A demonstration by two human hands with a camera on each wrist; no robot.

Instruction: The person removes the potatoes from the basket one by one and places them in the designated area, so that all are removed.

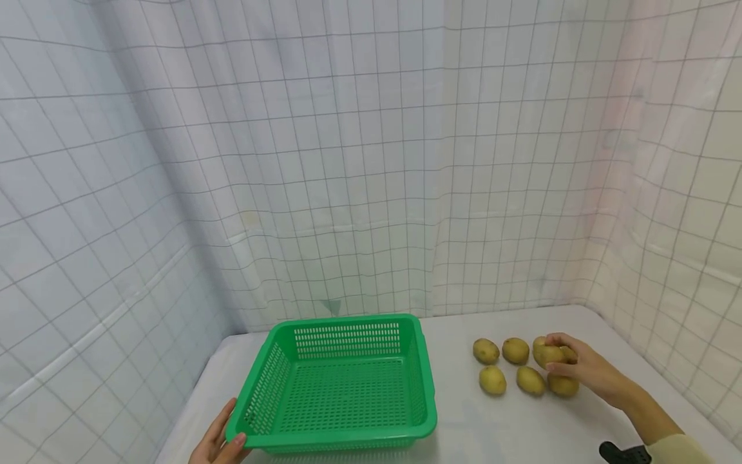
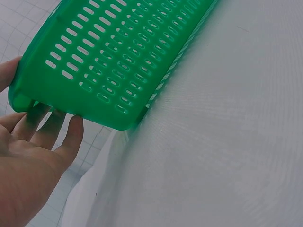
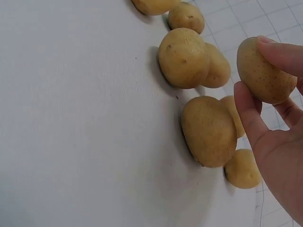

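Note:
A green plastic basket [image 1: 342, 441] with slotted sides stands on the table, with nothing inside it. My left hand [image 1: 219, 441] grips its near left corner, thumb over the rim and the other fingers beneath, as the left wrist view shows. On the right, my right hand [image 1: 594, 375] pinches a potato [image 3: 262, 73] between thumb and fingers, raised over the other potatoes. Several yellow-brown potatoes lie below and to the left of this hand, among them a near one [image 1: 530, 381] and a left one [image 1: 492, 381]. My right hand partly covers the rightmost ones.
The table [image 1: 464, 432] has a white cover. White curtains [image 1: 359, 161] with a grid pattern hang behind it and along both sides. A dark strap [image 1: 626, 454] shows by the right sleeve [image 1: 678, 450].

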